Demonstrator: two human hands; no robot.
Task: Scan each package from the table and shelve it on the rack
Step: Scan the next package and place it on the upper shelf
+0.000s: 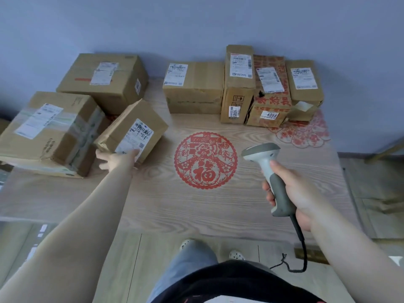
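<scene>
A: Legend, please. What does your left hand (118,159) do?

B: Your left hand reaches to the small tilted box (133,130) at the table's left. Your fingers lie against its near lower edge, over the corner of the shipping label (136,138). The thumb spreads out to the left. Whether the fingers curl under the box you cannot tell, because the hand's back hides them. The box leans on the taped box (50,130), its far side raised.

A: And your right hand (290,193)?

B: It grips the handle of the scanner (265,169), fingers wrapped round and thumb along the top. The scanner head points left and away, above the wooden table (166,202). Its cable (302,254) drops past the table edge (the far end runs out of sight).

A: Where do the other packages sit?

B: A large box (105,80) stands behind the tilted one. A row stands along the wall: a wide box (194,88), a tall box (238,84), a red-printed box (271,92) and a smaller end box (303,82). Label print is too blurred to read, apart from "4068" on the red-printed box. A red paper-cut (205,160) lies flat at the table's centre, and a second paper-cut (306,132) is partly covered by the row.
</scene>
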